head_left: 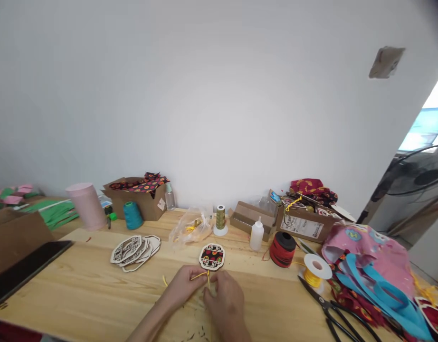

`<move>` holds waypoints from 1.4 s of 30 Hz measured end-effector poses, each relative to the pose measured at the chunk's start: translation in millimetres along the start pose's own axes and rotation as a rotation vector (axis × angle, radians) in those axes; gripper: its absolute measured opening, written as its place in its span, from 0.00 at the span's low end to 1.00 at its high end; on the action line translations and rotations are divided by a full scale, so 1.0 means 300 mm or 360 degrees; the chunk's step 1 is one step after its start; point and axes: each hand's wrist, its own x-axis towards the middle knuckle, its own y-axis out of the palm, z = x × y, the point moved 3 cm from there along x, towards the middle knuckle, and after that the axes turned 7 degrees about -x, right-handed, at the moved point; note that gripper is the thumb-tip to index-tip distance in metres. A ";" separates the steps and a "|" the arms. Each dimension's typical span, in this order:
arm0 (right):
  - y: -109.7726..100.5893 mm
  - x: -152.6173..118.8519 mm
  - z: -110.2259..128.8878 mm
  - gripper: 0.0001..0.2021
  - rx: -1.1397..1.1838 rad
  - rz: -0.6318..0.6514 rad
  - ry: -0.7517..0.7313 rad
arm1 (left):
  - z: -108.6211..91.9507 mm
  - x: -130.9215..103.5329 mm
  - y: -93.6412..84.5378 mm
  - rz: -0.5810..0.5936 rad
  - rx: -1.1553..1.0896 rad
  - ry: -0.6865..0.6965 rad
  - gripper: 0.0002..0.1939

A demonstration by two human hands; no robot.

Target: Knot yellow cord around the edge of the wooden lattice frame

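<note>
Just beyond my hands, a wooden cut-out ornament [212, 257] with dark patterned fabric in its frame lies on the table. A yellow cord [204, 274] runs from its near edge to my fingers. My left hand [186, 281] is closed, pinching the cord at the left, with a loose cord end showing past it. Close by on the right, my right hand [224, 295] has its fingers curled around the hanging part of the cord, below the ornament. The fingertips of the right hand are partly hidden.
Several wooden frames [135, 251] are stacked at the left. A squeeze bottle [256, 235], a red thread spool [283, 249], a yellow cord spool [317, 269] and black scissors [333, 308] stand or lie to the right. Behind are a plastic bag [191, 227] and cardboard boxes [252, 218].
</note>
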 end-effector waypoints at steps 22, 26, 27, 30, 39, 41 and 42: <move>0.002 0.026 -0.022 0.08 0.0232 0.0153 0.0056 | 0.070 0.060 -0.047 0.0092 -0.0095 -0.0256 0.14; 0.014 0.035 -0.015 0.07 0.0188 0.0223 0.0097 | 0.073 0.059 -0.050 0.0213 -0.0123 -0.0302 0.15; 0.020 0.037 -0.015 0.07 0.0163 0.0235 0.0104 | 0.079 0.059 -0.049 0.0240 -0.0147 -0.0308 0.15; 0.037 0.040 -0.020 0.07 0.0110 0.0246 0.0104 | 0.100 0.059 -0.044 0.0304 -0.0266 -0.0312 0.16; 0.042 0.032 -0.025 0.08 0.0024 0.0201 0.0027 | 0.098 0.035 -0.060 0.0173 -0.0084 -0.0354 0.15; 0.038 0.031 -0.020 0.07 0.0017 0.0179 0.0022 | 0.089 0.028 -0.062 0.0115 -0.0030 -0.0336 0.14; 0.036 0.031 -0.016 0.07 0.0023 0.0174 0.0020 | 0.085 0.026 -0.060 0.0113 -0.0020 -0.0335 0.14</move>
